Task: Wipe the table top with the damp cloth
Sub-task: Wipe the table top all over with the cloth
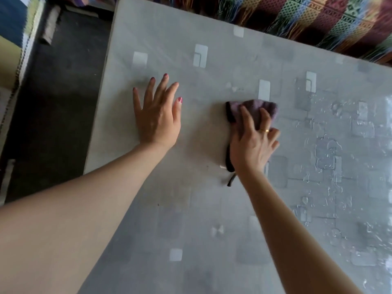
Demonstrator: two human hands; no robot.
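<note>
Pressed flat, the right hand (252, 143) had fingers spread over the cloth (257, 110), pinning it to the table (191, 209) rather than pinching it. Cloth sat mid-table, toward the far edge; a dark trim and a loose end poked out near the wrist. Soft, limp, light, likely bunches under a push, so a broad palm on its middle suits it best. Left hand (158, 115) lay open and empty, palm down, near the left edge, probably bracing. Water streaks (326, 153) showed on the right side. Beyond the far edge hung a fringed woven fabric (318, 20).
</note>
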